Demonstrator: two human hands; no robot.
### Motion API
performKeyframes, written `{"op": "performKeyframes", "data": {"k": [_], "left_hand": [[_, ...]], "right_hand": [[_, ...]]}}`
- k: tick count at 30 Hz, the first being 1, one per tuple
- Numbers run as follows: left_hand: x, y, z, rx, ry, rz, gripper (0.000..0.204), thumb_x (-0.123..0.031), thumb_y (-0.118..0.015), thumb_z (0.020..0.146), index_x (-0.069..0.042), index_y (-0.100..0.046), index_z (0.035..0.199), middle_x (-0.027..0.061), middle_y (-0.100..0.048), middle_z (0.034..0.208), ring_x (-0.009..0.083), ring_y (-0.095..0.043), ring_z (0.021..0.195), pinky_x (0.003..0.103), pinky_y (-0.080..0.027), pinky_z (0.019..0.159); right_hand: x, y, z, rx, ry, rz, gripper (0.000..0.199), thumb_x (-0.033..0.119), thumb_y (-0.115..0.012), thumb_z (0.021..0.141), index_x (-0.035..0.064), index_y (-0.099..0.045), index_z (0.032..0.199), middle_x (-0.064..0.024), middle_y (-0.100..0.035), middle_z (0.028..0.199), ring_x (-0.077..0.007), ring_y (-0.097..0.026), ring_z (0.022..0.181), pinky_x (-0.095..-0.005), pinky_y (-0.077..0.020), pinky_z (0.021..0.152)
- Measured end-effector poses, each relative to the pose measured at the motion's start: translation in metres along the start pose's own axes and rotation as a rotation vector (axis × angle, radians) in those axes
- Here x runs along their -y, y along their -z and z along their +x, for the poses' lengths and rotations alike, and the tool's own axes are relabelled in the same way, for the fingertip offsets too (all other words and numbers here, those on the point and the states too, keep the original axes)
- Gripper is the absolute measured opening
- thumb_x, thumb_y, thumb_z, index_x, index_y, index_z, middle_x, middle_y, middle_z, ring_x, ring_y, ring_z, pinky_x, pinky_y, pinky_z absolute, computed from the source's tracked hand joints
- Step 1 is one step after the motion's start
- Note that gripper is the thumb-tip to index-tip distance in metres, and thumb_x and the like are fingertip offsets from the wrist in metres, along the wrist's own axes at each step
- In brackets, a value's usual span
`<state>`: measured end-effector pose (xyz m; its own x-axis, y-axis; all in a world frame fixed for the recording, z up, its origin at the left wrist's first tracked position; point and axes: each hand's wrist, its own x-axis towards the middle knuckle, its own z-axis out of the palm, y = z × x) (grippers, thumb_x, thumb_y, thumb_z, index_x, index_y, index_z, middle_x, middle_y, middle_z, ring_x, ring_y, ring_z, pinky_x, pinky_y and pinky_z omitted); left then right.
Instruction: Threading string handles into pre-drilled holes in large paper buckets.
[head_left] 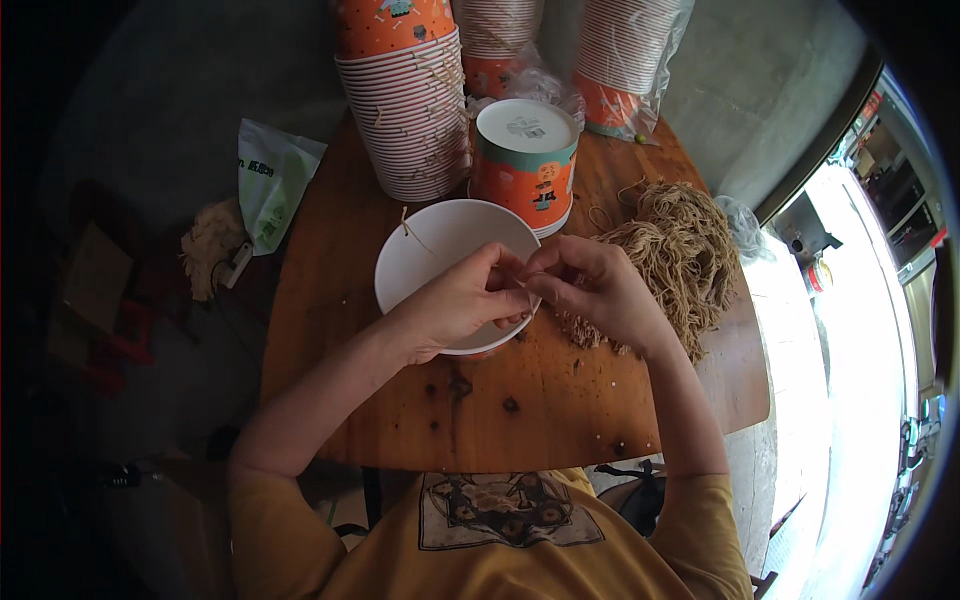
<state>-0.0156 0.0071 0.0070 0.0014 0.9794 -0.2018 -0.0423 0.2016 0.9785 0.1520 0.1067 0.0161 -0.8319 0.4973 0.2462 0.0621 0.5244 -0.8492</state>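
My left hand (465, 305) and my right hand (590, 285) meet fingertip to fingertip over the near rim of a white paper tub (440, 245) lying tilted on the wooden table (500, 400). Both hands pinch a thin tan string at the tub's rim; the string itself is mostly hidden by the fingers. A short piece of the same string pokes from the tub's far rim (408, 228). A heap of tan strings (670, 255) lies just right of my right hand.
An upside-down orange paper tub (525, 165) stands behind the white one. Tall stacks of nested orange-and-white tubs (410, 110) fill the back of the table, some in plastic wrap (625, 70). A white and green bag (268, 180) hangs off the left edge.
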Motion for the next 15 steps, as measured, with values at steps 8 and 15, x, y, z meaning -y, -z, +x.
{"op": "performKeyframes", "data": {"k": [8, 15], "left_hand": [[0.004, 0.011, 0.003, 0.081, 0.028, -0.002, 0.016, -0.013, -0.06, 0.089, -0.001, -0.055, 0.099, 0.0003, -0.056, 0.086, 0.0067, -0.052, 0.075, 0.022, -0.045, 0.071], [0.007, 0.006, 0.008, 0.087, -0.029, 0.022, 0.013, -0.012, -0.058, 0.09, -0.004, -0.056, 0.1, -0.0012, -0.056, 0.086, 0.0057, -0.05, 0.075, 0.021, -0.044, 0.071]], "right_hand": [[-0.007, 0.005, 0.015, 0.083, 0.085, 0.074, 0.01, 0.008, -0.067, 0.084, 0.0008, -0.062, 0.088, -0.0013, -0.063, 0.074, -0.0067, -0.058, 0.07, -0.0237, -0.0472, 0.063], [-0.014, 0.005, 0.014, 0.083, 0.123, 0.16, 0.011, 0.009, -0.068, 0.084, 0.0015, -0.062, 0.088, -0.0003, -0.062, 0.075, -0.0054, -0.056, 0.069, -0.0216, -0.0457, 0.062]]}}
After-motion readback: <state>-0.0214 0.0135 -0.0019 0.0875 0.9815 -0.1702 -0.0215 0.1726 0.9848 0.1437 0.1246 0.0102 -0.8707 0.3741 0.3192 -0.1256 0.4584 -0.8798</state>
